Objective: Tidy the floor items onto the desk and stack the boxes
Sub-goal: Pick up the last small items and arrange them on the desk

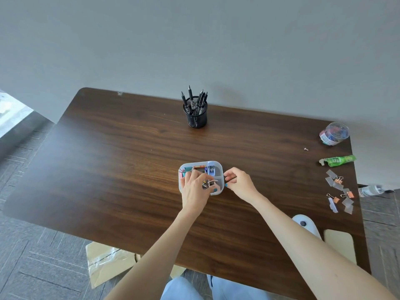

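Clear compartment box (216,168), near-square, open side up, no marked long axis, lies under my left grip (195,185), which curls into it; its hold I cannot tell; my right grip (239,182), just beside its right rim, pinches a thin dark item (231,177)

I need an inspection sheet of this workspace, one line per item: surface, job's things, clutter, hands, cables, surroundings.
Surface: dark wooden desk, against a grey wall.
Job's things: compartment tray of clips at centre; flat cardboard on the floor under the desk; bottle lying on the floor, right.
Clutter: pen holder; clip jar; green wrapper; loose binder clips.
Hands: left hand, fingers curled inside the tray; right hand at its right rim; grips unclear.
Cables: nothing seen.
Surroundings: grey carpet floor.
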`<state>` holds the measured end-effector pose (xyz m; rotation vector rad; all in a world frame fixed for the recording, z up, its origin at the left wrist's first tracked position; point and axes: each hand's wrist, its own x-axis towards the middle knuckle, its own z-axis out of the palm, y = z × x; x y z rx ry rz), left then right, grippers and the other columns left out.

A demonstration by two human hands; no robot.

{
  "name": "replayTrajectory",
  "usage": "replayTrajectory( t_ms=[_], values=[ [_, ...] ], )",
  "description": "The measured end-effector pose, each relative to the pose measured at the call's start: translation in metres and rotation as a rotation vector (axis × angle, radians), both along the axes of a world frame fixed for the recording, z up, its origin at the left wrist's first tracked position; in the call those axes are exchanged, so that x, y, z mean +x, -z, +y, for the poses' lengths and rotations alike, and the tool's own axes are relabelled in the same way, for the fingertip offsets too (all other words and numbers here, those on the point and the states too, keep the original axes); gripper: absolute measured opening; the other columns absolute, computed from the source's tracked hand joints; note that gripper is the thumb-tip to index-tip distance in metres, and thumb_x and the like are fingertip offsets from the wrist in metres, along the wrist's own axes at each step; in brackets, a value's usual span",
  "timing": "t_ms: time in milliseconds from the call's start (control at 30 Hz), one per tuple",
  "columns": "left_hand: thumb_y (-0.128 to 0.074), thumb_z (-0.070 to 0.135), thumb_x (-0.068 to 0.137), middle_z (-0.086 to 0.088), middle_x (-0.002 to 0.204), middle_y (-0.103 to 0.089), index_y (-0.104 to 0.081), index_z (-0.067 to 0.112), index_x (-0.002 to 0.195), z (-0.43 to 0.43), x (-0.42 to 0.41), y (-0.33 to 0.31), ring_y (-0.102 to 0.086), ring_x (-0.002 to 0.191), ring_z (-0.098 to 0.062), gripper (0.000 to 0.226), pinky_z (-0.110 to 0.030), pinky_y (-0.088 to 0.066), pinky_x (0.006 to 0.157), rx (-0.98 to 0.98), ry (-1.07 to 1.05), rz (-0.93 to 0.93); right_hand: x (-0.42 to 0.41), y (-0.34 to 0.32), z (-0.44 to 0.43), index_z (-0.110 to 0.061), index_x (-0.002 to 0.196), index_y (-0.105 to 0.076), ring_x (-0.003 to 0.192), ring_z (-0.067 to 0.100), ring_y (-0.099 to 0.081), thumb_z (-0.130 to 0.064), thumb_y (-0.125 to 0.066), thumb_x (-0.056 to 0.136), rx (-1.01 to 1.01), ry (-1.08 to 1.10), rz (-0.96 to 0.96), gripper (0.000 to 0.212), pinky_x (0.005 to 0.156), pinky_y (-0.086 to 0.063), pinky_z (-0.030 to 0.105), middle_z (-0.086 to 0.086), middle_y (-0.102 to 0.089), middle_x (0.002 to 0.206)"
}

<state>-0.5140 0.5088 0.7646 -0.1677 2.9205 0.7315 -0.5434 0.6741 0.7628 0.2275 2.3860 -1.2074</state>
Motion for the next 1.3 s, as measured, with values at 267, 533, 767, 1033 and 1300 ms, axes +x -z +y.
replayTrajectory(
  t_ms=[267, 533, 767, 1033, 1300],
  values=[
    [-0.078, 0.039, 0.072, 0.006, 0.134, -0.045, -0.047, 0.027, 0.132, -0.025, 0.002, -0.011, -0.038, 0.125, -0.018, 0.068, -0.033, -0.030, 0.106, -0.026, 0.122, 0.120, 0.009, -0.004, -0.012, -0.022, 0.130, -0.044, 0.107, 0.011, -0.057, -0.024, -0.076, 0.078, -0.059, -0.076, 0.028, 0.061, 0.083, -0.052, 0.029, -0.006, -0.051, 0.126],
    [-0.083, 0.048, 0.065, -0.003, 0.162, 0.003, -0.001, 0.020, 0.153, -0.088, 0.001, -0.004, 0.005, 0.149, -0.023, 0.124, -0.042, -0.007, 0.120, -0.134, 0.263, -0.126, 0.010, 0.000, -0.030, -0.016, 0.153, -0.003, 0.143, 0.019, -0.025, -0.021, -0.080, 0.075, 0.298, -0.336, 0.126, 0.109, 0.101, -0.046, 0.038, 0.000, -0.009, 0.159],
    [-0.080, 0.047, 0.070, -0.002, 0.155, -0.024, -0.018, 0.016, 0.151, -0.122, -0.021, 0.003, -0.022, 0.143, -0.019, 0.106, -0.036, -0.024, 0.116, -0.104, 0.289, -0.116, -0.011, 0.000, -0.064, -0.015, 0.151, -0.011, 0.136, 0.017, -0.036, -0.023, -0.081, 0.074, 0.357, -0.368, 0.205, 0.104, 0.091, -0.051, 0.032, 0.000, -0.020, 0.155],
    [-0.081, 0.030, 0.069, 0.001, 0.153, -0.028, -0.012, 0.024, 0.150, -0.191, -0.071, -0.003, -0.045, 0.130, -0.022, 0.107, -0.042, -0.041, 0.099, -0.003, 0.303, -0.130, -0.045, -0.006, -0.142, -0.014, 0.150, -0.015, 0.134, 0.019, -0.038, -0.023, -0.080, 0.075, 0.360, -0.260, 0.200, 0.099, 0.092, -0.051, 0.032, 0.002, -0.025, 0.153],
    [-0.079, 0.014, 0.066, 0.007, 0.149, -0.030, -0.009, 0.031, 0.147, -0.256, -0.165, -0.008, -0.056, 0.113, -0.024, 0.109, -0.041, -0.054, 0.074, 0.052, 0.348, -0.186, -0.111, -0.006, -0.214, -0.012, 0.147, -0.017, 0.130, 0.022, -0.040, -0.016, -0.083, 0.069, 0.337, -0.143, 0.185, 0.102, 0.089, -0.053, 0.037, 0.004, -0.027, 0.148]
  ],
)
